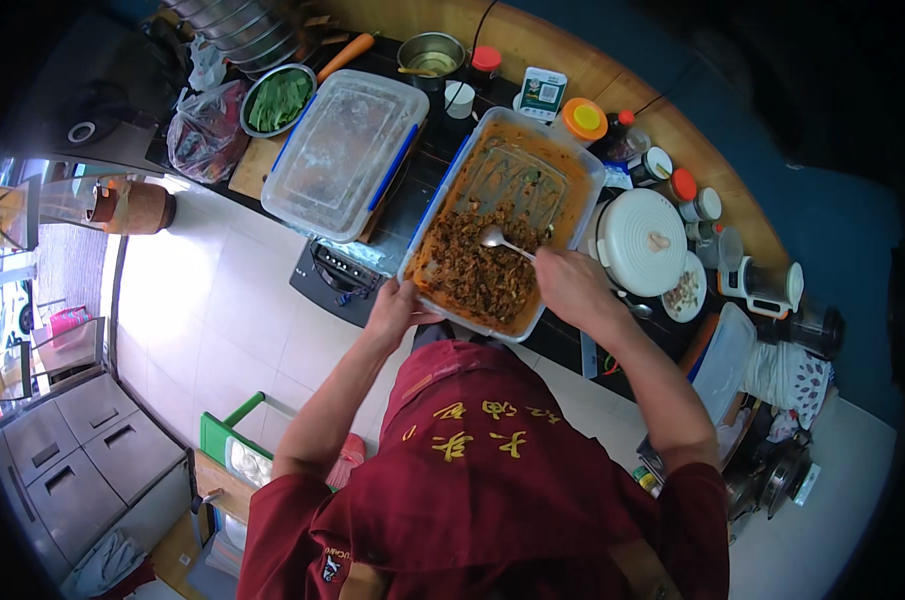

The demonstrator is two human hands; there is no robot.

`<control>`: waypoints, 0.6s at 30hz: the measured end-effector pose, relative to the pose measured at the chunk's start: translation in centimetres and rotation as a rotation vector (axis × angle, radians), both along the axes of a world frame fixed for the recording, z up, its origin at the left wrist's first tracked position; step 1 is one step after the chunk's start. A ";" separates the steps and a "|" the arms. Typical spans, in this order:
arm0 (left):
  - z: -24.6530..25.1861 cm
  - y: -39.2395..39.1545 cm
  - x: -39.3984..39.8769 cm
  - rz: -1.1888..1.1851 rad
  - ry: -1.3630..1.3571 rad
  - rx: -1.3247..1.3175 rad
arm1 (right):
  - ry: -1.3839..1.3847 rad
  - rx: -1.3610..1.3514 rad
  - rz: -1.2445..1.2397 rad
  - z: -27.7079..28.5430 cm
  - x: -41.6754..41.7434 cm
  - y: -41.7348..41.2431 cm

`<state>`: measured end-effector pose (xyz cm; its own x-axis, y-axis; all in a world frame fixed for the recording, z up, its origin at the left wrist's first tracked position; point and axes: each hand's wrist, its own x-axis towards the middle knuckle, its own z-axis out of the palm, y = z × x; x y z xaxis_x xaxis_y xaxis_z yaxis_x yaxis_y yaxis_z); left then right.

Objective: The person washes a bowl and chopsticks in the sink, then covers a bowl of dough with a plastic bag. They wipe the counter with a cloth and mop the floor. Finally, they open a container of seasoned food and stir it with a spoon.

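Observation:
A clear plastic food container (572,176) stands on the dark counter in front of me, its near end jutting past the counter's edge. Brown minced filling (471,270) is heaped toward its near half, and orange sauce smears the far half. My left hand (396,309) grips the near left corner of the container. With my right hand (576,289) I hold a metal spoon (503,241) by its handle, the bowl resting on the filling. Left of it sits a second plastic container with its translucent lid (347,142) on.
A white lidded pot (642,238) stands close right of the container, beside a small plate (685,296). Jars (651,166) line the back edge. Farther left are a bowl of green leaves (280,101), a carrot (347,56) and a steel pot (431,56). A gas cylinder (134,208) lies across the floor.

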<state>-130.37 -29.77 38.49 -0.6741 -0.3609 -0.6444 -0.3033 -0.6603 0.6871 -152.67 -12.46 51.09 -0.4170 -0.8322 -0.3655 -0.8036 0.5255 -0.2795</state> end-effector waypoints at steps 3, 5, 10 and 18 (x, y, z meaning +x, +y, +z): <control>-3.6 2.3 -0.1 0.086 0.006 0.061 | -0.023 -0.060 -0.029 -4.7 1.7 -2.3; -4.7 3.1 -0.3 0.113 0.011 0.090 | -0.036 -0.133 -0.014 -7.7 2.5 -3.2; -7.3 4.4 -0.4 0.172 0.019 0.169 | 0.039 -0.022 0.079 -13.2 5.4 -3.4; -10.4 5.0 0.3 0.121 0.058 0.270 | -0.013 0.126 -0.066 -11.8 4.7 1.7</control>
